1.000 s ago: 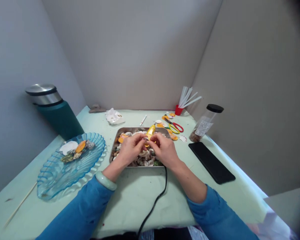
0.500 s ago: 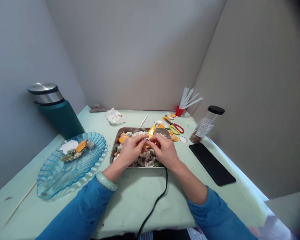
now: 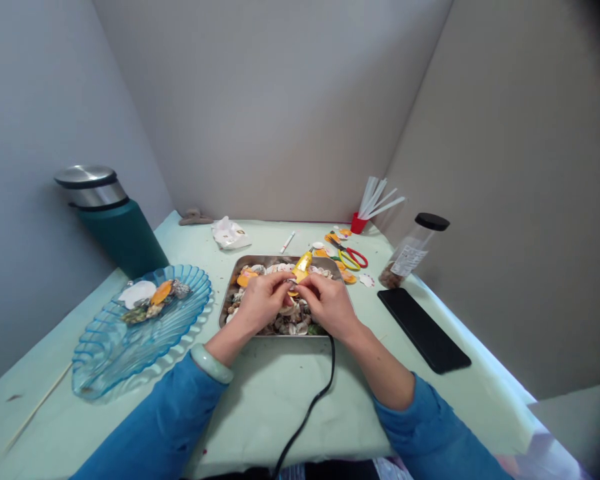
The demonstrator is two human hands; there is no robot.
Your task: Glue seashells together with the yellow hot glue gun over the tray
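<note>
Over a metal tray of seashells, my left hand and my right hand meet fingertip to fingertip. Both pinch a small grey shell-like piece that the fingers largely cover. Just behind the fingertips a yellow glue gun lies across the tray, its lower part hidden by my hands. A black cord runs from the tray's front right toward me. Orange shells lie at the tray's back left.
A blue glass dish with several shells and a green flask stand left. On the right are a phone, a clear jar, scissors and a red cup of glue sticks. Crumpled tissue lies behind.
Almost nothing differs. My fingertips have shifted slightly around the small piece, and both hands stay over the tray.
</note>
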